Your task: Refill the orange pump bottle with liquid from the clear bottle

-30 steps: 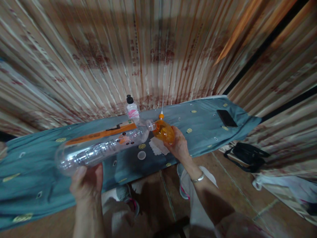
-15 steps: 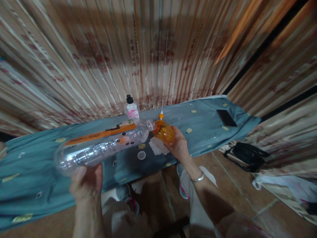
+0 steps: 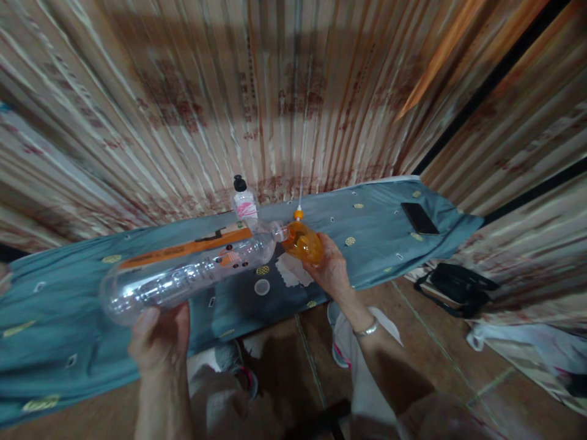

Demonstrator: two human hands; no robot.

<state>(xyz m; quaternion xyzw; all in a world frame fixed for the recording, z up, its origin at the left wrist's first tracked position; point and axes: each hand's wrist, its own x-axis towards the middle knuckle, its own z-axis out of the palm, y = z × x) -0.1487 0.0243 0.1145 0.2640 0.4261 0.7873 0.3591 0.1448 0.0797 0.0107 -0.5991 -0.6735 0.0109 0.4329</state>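
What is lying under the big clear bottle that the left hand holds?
Under the clear bottle lies the blue cloth, with an orange-striped flat box partly behind it. The bottle covers part of the box.

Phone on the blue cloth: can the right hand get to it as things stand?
Probably not right away. The right hand is wrapped around the orange bottle, so it is not free. The phone lies uncovered further right on the cloth, nothing between them.

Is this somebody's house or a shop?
Most likely a room in a home. Long striped curtains hang behind a table under a blue patterned cloth, a phone lies on it, and a bag sits on the tiled floor.
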